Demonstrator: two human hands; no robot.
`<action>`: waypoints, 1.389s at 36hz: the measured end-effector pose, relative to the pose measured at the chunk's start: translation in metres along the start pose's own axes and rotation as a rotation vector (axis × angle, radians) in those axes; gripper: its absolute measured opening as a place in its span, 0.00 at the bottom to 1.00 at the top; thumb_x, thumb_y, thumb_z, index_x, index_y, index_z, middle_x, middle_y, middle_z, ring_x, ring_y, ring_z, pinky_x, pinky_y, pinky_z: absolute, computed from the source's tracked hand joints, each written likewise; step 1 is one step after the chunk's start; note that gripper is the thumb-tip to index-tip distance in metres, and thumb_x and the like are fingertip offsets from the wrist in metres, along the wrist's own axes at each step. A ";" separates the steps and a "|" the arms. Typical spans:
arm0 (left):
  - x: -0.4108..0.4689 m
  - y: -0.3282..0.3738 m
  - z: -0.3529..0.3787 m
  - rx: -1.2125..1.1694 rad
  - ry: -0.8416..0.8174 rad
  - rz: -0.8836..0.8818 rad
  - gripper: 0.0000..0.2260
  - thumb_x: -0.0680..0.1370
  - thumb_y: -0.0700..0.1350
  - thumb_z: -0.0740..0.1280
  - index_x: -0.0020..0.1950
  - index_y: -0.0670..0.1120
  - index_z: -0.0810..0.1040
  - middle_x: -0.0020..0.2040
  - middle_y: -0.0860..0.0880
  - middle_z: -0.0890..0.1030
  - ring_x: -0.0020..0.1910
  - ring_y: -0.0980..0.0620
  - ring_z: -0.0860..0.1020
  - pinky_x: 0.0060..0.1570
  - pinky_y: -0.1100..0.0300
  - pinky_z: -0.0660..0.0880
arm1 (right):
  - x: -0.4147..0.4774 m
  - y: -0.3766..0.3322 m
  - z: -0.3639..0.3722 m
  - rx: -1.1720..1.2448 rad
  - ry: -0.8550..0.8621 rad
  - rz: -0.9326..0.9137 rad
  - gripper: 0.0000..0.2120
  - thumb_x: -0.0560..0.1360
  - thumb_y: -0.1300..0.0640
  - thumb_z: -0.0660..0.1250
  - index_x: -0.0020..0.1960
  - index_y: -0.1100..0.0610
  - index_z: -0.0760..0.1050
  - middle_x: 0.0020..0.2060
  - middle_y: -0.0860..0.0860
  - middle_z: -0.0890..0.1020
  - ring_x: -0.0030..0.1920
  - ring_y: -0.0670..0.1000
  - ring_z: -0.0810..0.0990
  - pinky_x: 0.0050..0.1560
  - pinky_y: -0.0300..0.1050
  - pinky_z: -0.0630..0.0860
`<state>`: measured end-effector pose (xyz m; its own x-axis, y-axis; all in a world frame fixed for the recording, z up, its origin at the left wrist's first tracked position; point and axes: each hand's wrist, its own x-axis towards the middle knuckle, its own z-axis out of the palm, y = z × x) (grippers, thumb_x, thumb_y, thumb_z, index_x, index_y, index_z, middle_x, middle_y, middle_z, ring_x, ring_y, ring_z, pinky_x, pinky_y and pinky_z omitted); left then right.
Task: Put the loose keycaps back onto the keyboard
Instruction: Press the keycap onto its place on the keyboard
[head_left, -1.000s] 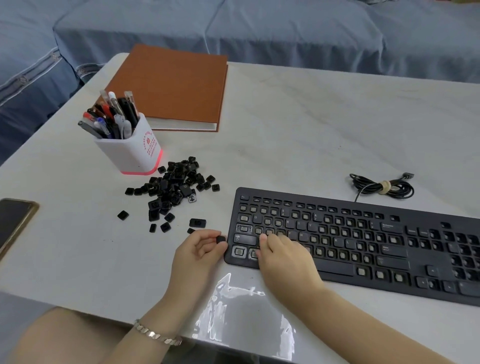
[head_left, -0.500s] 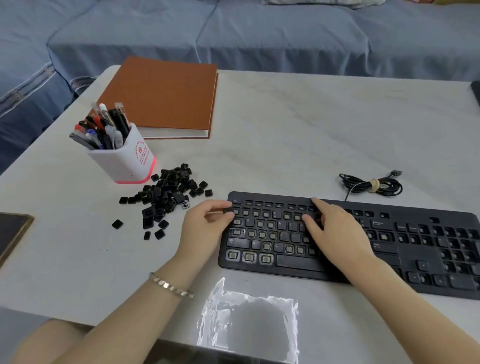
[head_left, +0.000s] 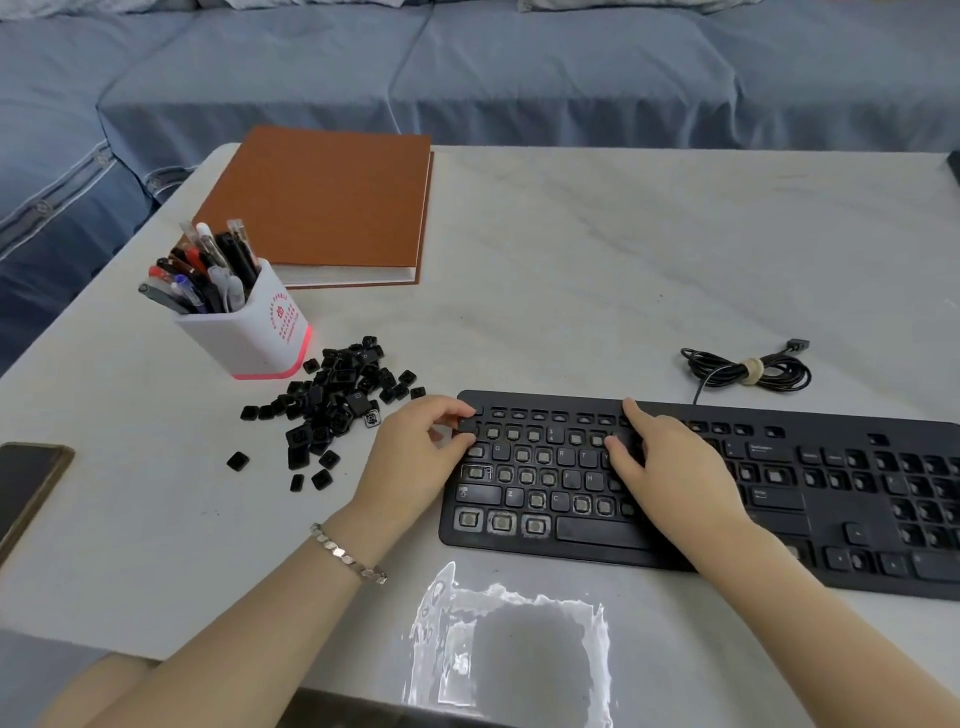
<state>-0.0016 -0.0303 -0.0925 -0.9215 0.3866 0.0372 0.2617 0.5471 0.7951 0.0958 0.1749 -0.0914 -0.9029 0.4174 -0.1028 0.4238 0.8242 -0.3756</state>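
I am seating one keycap (head_left: 467, 427) at the top-left corner of the keyboard (head_left: 597, 531).
My left hand (head_left: 415, 447) is pinching it by its side edges between thumb and forefinger. My right hand (head_left: 670, 467) is lying flat, fingers relaxed, over the keyboard's middle rows. I am judging the cap light, stiff and slick, with clips that could snap if pressed crooked. The loose keycaps (head_left: 332, 400) are lying in one heap just left of the keyboard: several dozen, too jumbled to count exactly.
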 end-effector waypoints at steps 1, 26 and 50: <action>0.000 0.000 0.000 0.003 0.000 0.015 0.12 0.71 0.35 0.72 0.46 0.51 0.79 0.44 0.60 0.77 0.43 0.69 0.74 0.42 0.77 0.67 | 0.000 0.000 0.000 0.003 -0.003 0.003 0.25 0.79 0.48 0.55 0.74 0.52 0.57 0.53 0.53 0.74 0.55 0.53 0.74 0.51 0.45 0.69; 0.004 0.001 0.003 -0.124 -0.035 -0.163 0.07 0.72 0.38 0.72 0.45 0.50 0.81 0.41 0.51 0.79 0.36 0.58 0.74 0.40 0.75 0.70 | -0.002 0.000 0.000 -0.004 -0.003 -0.004 0.25 0.80 0.48 0.54 0.75 0.52 0.56 0.52 0.52 0.74 0.56 0.52 0.73 0.50 0.44 0.69; 0.028 0.020 0.000 -0.186 -0.081 -0.508 0.09 0.69 0.32 0.72 0.35 0.45 0.79 0.36 0.54 0.78 0.38 0.59 0.74 0.35 0.68 0.66 | 0.000 0.001 -0.010 0.147 -0.049 0.017 0.24 0.78 0.50 0.60 0.72 0.53 0.63 0.41 0.49 0.73 0.49 0.52 0.74 0.50 0.44 0.69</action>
<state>-0.0224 -0.0087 -0.0759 -0.8918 0.1675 -0.4203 -0.2728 0.5420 0.7948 0.0972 0.1793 -0.0828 -0.8996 0.4086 -0.1538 0.4272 0.7507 -0.5040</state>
